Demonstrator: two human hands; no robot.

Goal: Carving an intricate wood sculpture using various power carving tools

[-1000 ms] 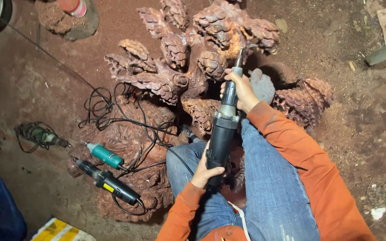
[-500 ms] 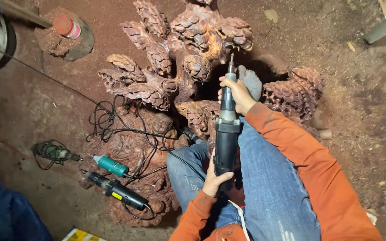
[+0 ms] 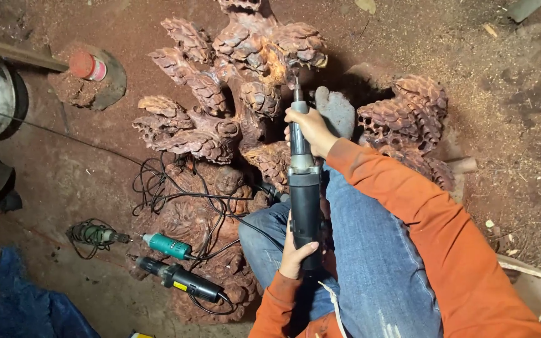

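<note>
Holding the grinder (image 3: 305,188) firmly, right hand (image 3: 308,128) clenched near its tip, left hand (image 3: 295,253) grasping its rear, we should press lightly on the carving (image 3: 252,47) before our knees.

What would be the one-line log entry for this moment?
right hand: grips die grinder front | left hand: holds its rear | bit: at wood carving | spare tools: on floor

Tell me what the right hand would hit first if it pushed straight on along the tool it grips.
The right hand points up the grinder toward the carving. The bit tip looks to be at or just short of a scaly lobe there, so that wood would likely be met first. Depth is unclear from above.
</note>
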